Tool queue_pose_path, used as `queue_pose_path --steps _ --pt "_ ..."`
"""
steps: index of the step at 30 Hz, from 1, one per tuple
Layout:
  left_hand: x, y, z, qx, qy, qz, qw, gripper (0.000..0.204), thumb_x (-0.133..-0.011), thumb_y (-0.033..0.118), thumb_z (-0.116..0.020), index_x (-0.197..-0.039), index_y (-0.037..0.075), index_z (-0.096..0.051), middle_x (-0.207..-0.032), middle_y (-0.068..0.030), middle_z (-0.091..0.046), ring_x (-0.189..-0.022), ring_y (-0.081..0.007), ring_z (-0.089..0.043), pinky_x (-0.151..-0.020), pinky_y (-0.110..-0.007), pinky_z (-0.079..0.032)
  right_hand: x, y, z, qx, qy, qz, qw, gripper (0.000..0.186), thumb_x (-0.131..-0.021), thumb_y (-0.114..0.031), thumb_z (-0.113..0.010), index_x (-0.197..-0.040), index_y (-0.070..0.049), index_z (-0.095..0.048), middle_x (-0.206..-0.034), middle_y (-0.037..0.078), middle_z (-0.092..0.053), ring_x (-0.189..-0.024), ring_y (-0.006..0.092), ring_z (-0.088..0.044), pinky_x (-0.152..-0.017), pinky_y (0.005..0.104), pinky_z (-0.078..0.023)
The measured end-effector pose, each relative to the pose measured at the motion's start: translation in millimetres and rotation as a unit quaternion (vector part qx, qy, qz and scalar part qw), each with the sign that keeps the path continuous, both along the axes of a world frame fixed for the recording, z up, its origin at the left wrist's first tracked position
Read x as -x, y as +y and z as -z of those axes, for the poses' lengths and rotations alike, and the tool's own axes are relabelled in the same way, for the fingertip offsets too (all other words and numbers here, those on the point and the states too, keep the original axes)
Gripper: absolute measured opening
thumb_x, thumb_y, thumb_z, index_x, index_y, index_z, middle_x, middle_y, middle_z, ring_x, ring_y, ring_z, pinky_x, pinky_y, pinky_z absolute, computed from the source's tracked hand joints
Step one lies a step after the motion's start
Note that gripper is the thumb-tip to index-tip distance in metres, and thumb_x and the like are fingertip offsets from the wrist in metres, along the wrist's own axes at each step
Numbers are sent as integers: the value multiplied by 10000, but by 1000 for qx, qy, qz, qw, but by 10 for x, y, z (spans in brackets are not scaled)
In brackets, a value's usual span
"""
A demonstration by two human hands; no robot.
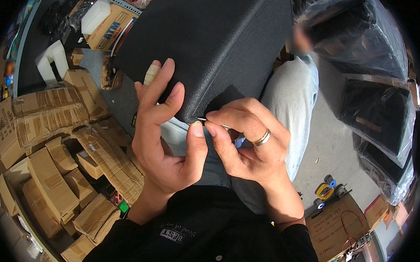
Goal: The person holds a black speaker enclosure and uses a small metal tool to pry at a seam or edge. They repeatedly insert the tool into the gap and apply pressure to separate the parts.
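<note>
A large black box (200,41) with a grainy covering and rounded edges leans over my lap, one corner pointing at me. My right hand (254,137), with a ring on one finger, pinches a thin metal piece (201,119) between thumb and forefinger. Its bright tip lies at the box's near corner; most of it is hidden by the fingers, so its kind is unclear. My left hand (165,124) is beside the same corner, fingers apart and the thumb close to the metal tip. A beige wrap (151,74) circles one left finger. Whether the left fingers touch the box, I cannot tell.
Cardboard boxes (53,171) are heaped at the left, below a metal shelf (23,52). Plastic-wrapped black boxes (375,110) stand at the right. Small spools (327,187) and a flat carton (334,230) with red wires lie at the lower right. A jeans-covered leg (291,101) borders the black box.
</note>
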State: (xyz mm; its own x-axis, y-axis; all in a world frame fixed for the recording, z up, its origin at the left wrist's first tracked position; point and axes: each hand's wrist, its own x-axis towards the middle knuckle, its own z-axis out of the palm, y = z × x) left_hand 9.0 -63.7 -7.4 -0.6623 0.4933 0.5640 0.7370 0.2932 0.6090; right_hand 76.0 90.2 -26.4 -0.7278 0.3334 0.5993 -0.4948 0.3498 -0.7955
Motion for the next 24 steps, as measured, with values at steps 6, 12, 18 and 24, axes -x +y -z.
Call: queue_pose_path --steps 6,12,18,24 --pt "2 -5 17 -2 0 -1 1000 409 -904 149 -627 -1277 -14 -584 -1422 -332 -574 -1428 -476 -469 -1195 -677 -231 6 -7 4 -26 1 17 1000 119 -818 13 -771 -919 19 -708 -844 119 -692 -729 252 -706 -620 327 -591" --pt "9 -10 20 -3 2 4 1000 410 -905 148 -626 -1284 -3 -586 -1424 -329 -573 -1429 -472 -469 -1200 -671 -229 10 -5 42 -47 18 21 998 124 -815 2 -770 -922 27 -712 -849 123 -682 -717 248 -697 -605 330 -587" --pt "5 -6 11 0 3 0 1000 417 -905 148 -618 -1295 1 -584 -1427 -323 -573 -1433 -468 -466 -1202 -679 -221 24 56 -8 -116 26 20 993 162 -774 8 -774 -919 40 -712 -849 125 -656 -675 235 -670 -555 325 -558" --pt "0 -4 0 -1 -2 -1 1000 426 -905 152 -612 -1303 1 -583 -1431 -326 -567 -1437 -472 -459 -1202 -684 -213 27 119 -42 -170 22 0 985 262 -695 -6 -752 -950 40 -716 -882 130 -636 -682 232 -653 -548 333 -547"
